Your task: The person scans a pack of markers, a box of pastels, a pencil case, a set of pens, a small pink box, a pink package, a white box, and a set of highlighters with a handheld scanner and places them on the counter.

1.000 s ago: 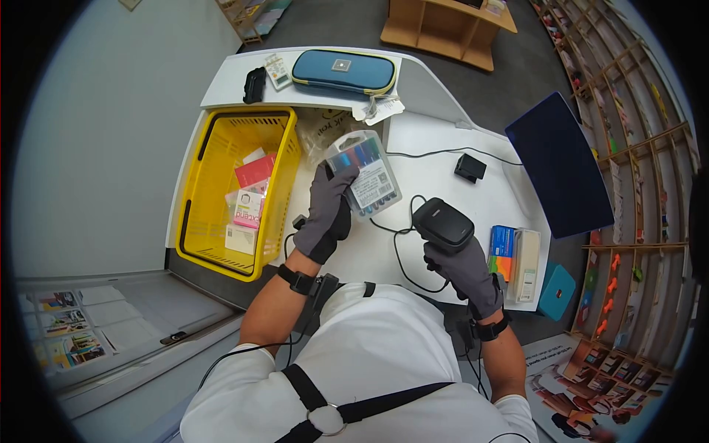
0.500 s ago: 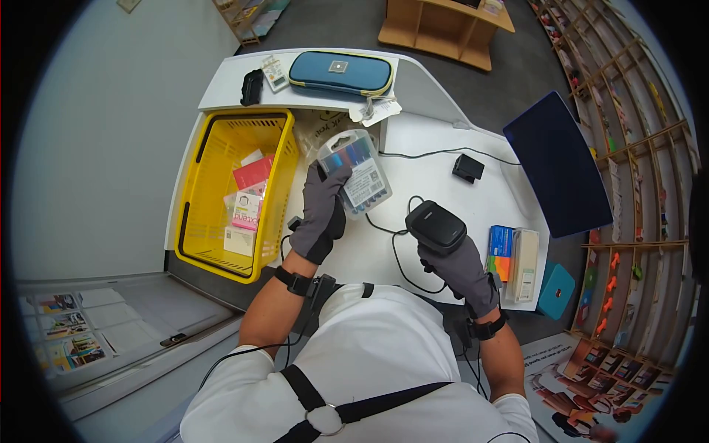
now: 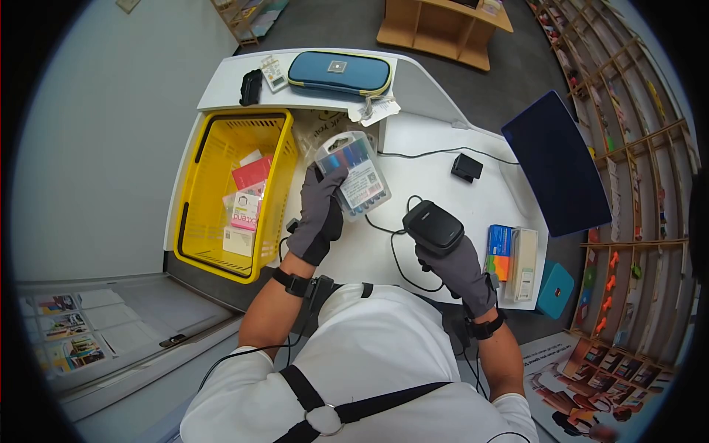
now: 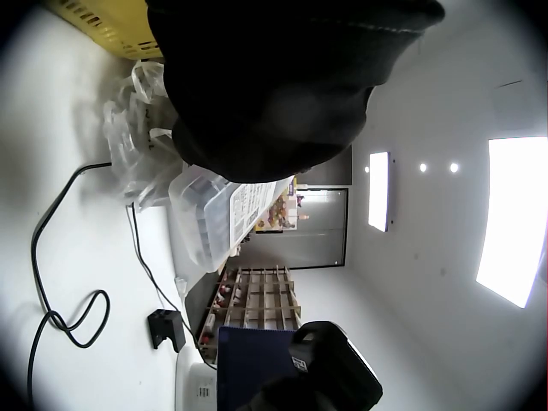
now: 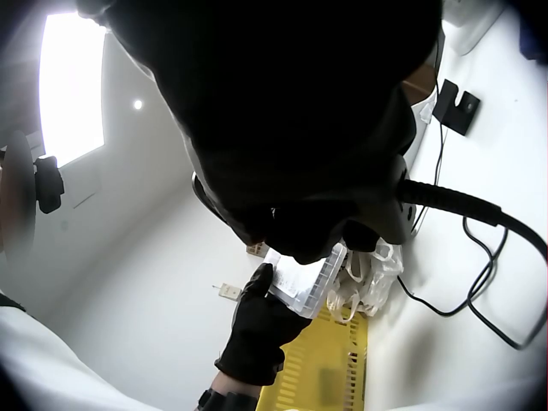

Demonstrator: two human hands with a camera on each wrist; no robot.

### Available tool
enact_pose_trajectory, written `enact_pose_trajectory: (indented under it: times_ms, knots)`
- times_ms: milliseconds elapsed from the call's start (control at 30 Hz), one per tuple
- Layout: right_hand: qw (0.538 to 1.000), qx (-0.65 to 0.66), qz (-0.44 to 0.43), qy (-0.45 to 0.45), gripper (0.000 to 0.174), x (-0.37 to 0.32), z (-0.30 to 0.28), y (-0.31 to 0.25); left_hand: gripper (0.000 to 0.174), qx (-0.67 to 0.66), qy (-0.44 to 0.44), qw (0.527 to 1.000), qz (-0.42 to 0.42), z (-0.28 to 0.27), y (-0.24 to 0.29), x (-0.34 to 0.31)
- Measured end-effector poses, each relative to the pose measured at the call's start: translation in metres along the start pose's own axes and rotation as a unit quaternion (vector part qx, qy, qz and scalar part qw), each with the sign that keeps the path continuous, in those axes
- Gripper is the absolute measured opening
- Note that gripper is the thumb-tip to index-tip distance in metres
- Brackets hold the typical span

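My gloved left hand [image 3: 320, 214] grips a clear plastic case of markers [image 3: 363, 181] by its left side, thumb across the front. A white label with printed codes faces up on the case, and coloured pens show through it. To the right, my gloved right hand [image 3: 464, 275] holds a black barcode scanner [image 3: 434, 226], its head tilted towards the case. In the right wrist view the scanner's cable [image 5: 454, 204] runs out to the white counter. The left wrist view shows the case [image 4: 210, 214] raised above the counter, mostly behind the dark glove.
A yellow basket [image 3: 288, 184] with several boxed items stands at the left. On the back ledge lies a blue pencil case [image 3: 340, 71]. A plastic bag [image 3: 313, 127], a black stand [image 3: 467, 168], a monitor [image 3: 557, 164] and two boxed items, one blue and orange [image 3: 499, 252], surround the work area.
The marker case and the scanner have both shifted slightly left, each still held by the same hand. In the last half second they have hardly moved.
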State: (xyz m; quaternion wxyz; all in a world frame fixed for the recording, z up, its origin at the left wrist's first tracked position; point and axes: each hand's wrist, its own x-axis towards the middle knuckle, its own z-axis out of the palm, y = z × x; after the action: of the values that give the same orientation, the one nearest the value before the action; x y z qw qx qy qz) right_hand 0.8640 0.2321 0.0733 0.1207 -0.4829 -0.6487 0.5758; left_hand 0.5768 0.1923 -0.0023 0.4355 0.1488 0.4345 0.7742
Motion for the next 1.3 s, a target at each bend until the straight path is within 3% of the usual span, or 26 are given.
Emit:
enact_pose_trajectory:
  times_ms: [300,367,733,1233,1300]
  knots:
    - [1.0,-0.009,0.002,-0.008,0.029,0.0,0.0,0.005,0.041,0.005,0.024,0.999,-0.033,-0.003,0.005,0.003]
    - [1.0,-0.019,0.011,-0.008,0.023,0.0,0.0,0.004,0.041,0.005,0.025,0.999,-0.036,-0.004,0.003,0.003]
    - [0.999,-0.031,0.008,-0.007,0.019,-0.001,0.003,-0.005,0.042,-0.09,0.027,0.989,-0.11,-0.002,0.008,0.0]
    - [0.997,-0.065,-0.028,0.015,0.021,0.005,0.001,0.022,0.037,-0.12,0.02,0.986,-0.113,-0.011,0.013,0.007]
    - [0.999,-0.051,0.004,0.008,0.021,0.011,0.001,0.023,0.037,-0.129,0.019,0.984,-0.119,-0.01,0.015,0.007]
